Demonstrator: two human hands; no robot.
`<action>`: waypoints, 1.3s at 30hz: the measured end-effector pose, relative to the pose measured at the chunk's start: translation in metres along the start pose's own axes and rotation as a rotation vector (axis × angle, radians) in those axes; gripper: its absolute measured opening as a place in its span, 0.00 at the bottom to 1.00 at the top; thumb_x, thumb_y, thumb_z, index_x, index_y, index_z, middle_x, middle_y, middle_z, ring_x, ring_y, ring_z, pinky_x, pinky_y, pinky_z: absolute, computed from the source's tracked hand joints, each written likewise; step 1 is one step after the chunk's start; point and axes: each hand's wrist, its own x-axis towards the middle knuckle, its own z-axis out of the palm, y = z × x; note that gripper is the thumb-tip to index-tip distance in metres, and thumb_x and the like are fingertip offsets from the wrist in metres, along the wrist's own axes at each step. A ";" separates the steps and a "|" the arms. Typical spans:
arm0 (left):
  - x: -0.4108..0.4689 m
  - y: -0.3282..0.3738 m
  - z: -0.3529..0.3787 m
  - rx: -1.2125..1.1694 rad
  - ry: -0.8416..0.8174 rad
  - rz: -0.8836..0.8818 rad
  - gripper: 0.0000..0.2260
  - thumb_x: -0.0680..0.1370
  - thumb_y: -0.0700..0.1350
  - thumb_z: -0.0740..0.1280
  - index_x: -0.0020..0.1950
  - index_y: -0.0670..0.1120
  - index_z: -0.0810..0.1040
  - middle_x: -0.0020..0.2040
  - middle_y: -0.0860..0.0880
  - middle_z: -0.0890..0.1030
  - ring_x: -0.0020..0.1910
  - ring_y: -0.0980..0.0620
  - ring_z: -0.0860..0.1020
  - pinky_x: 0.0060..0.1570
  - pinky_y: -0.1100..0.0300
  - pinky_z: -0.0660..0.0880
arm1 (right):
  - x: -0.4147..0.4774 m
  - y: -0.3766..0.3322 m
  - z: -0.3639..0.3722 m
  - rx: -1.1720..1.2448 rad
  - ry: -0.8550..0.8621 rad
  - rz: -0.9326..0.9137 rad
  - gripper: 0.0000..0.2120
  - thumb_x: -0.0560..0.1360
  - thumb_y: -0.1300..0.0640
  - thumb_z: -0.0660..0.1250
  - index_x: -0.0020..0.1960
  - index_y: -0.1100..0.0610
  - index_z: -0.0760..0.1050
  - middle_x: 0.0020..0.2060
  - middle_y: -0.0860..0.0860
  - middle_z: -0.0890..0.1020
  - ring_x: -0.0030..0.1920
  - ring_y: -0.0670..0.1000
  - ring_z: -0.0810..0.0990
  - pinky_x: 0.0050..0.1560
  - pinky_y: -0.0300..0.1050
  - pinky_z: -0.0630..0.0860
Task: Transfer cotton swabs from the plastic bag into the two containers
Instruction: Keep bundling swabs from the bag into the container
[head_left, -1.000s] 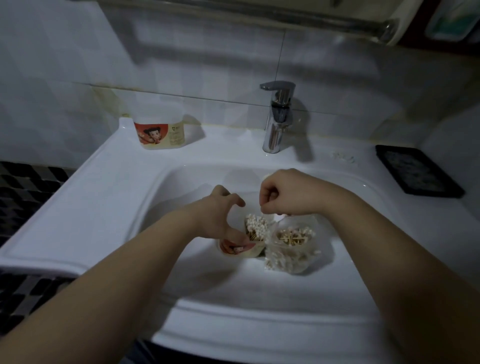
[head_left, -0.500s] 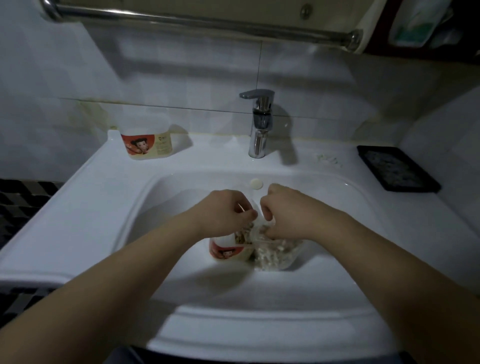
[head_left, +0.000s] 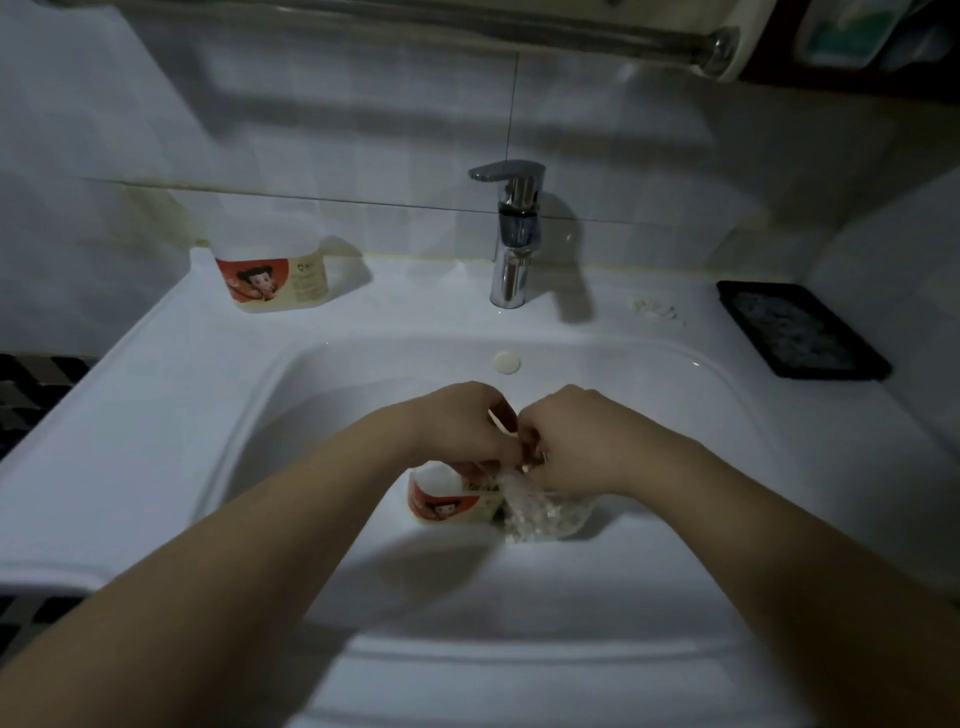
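Both hands have dropped and closed in since a second ago. Then they were raised and apart, with the swab heads showing below; now the left hand and right hand sit knuckle to knuckle over the tub and bag and cover both openings. This looks like another small batch passing from bag to tub, with the task only partly done.

Head view: both hands have their fingers curled under and out of sight. Whether either one pinches swabs or the bag's edge, I cannot tell.

The plastic bag sits in the sink, near the middle. It is thin, clear and crinkled, and slumps into a soft lump. Cotton swabs show through it as pale flecks.

Touching its left side is one container, a squat round plastic tub with a smooth red cartoon label. The other container stands well apart on the glossy white bench, far left.

A chrome tap and a flat black tray lie farther right.
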 end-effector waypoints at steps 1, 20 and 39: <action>0.001 -0.004 0.000 -0.026 -0.003 0.006 0.15 0.74 0.38 0.75 0.59 0.43 0.78 0.49 0.40 0.86 0.39 0.49 0.85 0.40 0.58 0.84 | 0.001 0.001 0.000 0.036 0.003 -0.003 0.04 0.73 0.52 0.69 0.43 0.52 0.77 0.38 0.49 0.80 0.39 0.52 0.80 0.37 0.46 0.76; -0.002 -0.017 0.002 -0.023 0.090 0.037 0.11 0.74 0.33 0.71 0.55 0.44 0.77 0.51 0.43 0.79 0.44 0.38 0.86 0.50 0.45 0.84 | -0.003 0.005 0.005 0.222 0.068 -0.017 0.02 0.71 0.53 0.70 0.40 0.50 0.79 0.36 0.46 0.81 0.39 0.48 0.80 0.41 0.48 0.79; 0.005 -0.022 0.002 0.164 0.167 0.170 0.08 0.77 0.41 0.68 0.53 0.52 0.81 0.46 0.55 0.81 0.43 0.55 0.82 0.47 0.59 0.81 | -0.005 0.027 -0.004 0.474 0.260 0.014 0.03 0.73 0.53 0.75 0.43 0.50 0.82 0.40 0.44 0.85 0.41 0.42 0.82 0.50 0.51 0.81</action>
